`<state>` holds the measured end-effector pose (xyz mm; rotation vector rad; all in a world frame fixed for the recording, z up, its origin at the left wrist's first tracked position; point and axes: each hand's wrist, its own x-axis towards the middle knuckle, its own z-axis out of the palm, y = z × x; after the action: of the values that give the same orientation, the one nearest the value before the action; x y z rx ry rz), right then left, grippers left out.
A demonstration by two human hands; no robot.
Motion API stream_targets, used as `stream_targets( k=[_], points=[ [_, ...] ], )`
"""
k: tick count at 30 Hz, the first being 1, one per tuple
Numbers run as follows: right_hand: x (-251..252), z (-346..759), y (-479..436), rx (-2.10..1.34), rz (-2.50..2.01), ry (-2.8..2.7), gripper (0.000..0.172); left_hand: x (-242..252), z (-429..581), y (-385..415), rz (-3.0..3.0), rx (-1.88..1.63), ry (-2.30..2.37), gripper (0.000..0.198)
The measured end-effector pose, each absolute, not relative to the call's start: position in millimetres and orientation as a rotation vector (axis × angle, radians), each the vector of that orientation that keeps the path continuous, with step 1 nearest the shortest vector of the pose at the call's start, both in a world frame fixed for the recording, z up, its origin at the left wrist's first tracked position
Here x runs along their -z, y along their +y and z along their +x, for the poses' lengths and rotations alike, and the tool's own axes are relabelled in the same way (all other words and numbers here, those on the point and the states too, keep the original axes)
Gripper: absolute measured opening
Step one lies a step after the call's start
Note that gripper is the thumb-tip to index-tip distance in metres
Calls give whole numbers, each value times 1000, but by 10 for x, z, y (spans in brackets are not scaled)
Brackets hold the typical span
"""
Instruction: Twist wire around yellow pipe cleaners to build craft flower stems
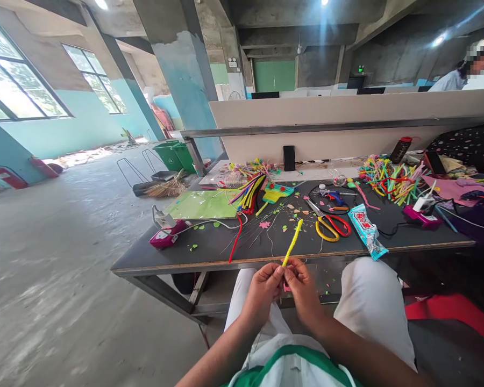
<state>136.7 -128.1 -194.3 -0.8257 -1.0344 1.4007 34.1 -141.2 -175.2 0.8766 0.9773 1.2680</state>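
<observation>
Both hands meet just in front of the table's near edge, above the lap. My left hand (267,285) pinches the lower end of a yellow fuzzy stick (293,241). Close against it, my right hand (301,284) has its thumb and fingers closed on the same end. The stick points up and slightly right over the dark table (210,255). Scissors with red and yellow handles (331,228) lie to its right, beside a blue wrapped packet (367,231). A red stick (236,237) lies to the left.
Bundled colored sticks (254,194) lie on the table behind a green sheet (204,205). A blue glue gun (335,195), a pile of sticks (395,178), power strips (168,233) with cables and a black phone (289,158) are around. A person (447,80) is at far right.
</observation>
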Motion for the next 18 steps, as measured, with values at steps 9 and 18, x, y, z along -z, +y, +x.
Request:
stream_targets(
  k=[9, 18],
  points=[
    [1835, 1498, -1219, -1517, -569, -891, 22, 1668, 242, -1439, 846, -1291, 1009, 32],
    [1795, 1652, -1046, -1453, -537, -863, 7, 1698, 219, -1433, 919, -1291, 1032, 32]
  ],
)
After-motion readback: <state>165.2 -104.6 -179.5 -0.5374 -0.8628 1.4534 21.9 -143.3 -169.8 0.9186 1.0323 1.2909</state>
